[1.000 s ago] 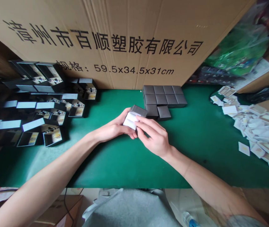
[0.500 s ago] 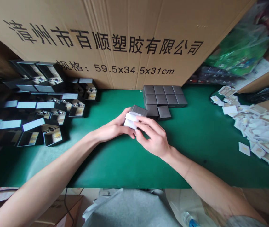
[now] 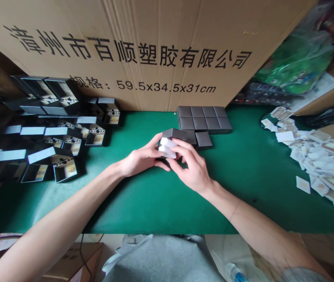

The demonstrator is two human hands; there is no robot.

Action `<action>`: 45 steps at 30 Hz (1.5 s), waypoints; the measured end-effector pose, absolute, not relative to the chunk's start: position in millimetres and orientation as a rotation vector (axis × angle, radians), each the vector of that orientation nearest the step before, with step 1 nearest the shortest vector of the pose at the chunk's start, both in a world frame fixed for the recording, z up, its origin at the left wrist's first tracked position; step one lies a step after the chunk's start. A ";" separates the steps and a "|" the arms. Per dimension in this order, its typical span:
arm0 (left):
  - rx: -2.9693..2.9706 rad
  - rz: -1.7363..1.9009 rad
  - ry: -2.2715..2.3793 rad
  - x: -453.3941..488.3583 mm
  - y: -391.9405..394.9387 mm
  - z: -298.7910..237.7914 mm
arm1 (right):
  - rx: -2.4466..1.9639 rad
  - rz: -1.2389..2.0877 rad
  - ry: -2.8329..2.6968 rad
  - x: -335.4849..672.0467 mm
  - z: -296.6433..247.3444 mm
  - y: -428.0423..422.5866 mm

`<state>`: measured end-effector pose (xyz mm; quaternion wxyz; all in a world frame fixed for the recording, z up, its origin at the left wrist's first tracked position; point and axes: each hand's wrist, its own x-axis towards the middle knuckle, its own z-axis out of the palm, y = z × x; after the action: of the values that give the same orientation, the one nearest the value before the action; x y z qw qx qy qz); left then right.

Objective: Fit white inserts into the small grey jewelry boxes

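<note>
Between my hands, above the green table, is a small dark hinged box (image 3: 173, 133) with its lid raised. White insert pieces (image 3: 167, 149) show inside it, facing me. My left hand (image 3: 139, 159) grips the box from the left, thumb along its front. On the other side, the fingers of my right hand (image 3: 193, 167) are curled against the box's right side and the white insert. Parts of the box lie hidden behind the fingers. Just beyond my right hand stands a block of closed dark boxes (image 3: 206, 118), with one box (image 3: 203, 140) at its near edge.
Several open dark boxes (image 3: 65, 169) stand in rows at the left. A heap of white inserts (image 3: 316, 150) lies at the right of the green table (image 3: 143, 203). A large printed carton (image 3: 155, 23) closes off the back, and a green plastic bag (image 3: 298, 58) sits far right.
The box in my hands has tilted and shifted slightly right, its lid now showing wider above the white insert. My right fingers have moved up toward the lid's edge.
</note>
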<state>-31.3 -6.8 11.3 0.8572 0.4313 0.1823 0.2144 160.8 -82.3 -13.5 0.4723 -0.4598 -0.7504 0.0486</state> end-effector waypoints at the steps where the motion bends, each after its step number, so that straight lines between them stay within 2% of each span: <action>1: 0.903 0.454 0.378 -31.3 -6.6 11.5 | -1.109 0.111 -1.837 160.9 -12.7 -82.2; 18: 0.967 0.565 0.541 -25.2 -8.6 11.2 | -1.154 0.026 -1.775 160.2 -6.4 -83.3; 45: 0.972 0.514 0.585 -27.0 -9.0 8.7 | -1.223 0.058 -1.858 161.1 -6.1 -83.9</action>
<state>-27.0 -9.0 8.7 0.8123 0.4552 0.2739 0.2409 161.1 -83.9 -6.1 0.4426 -0.4929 -0.7488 0.0235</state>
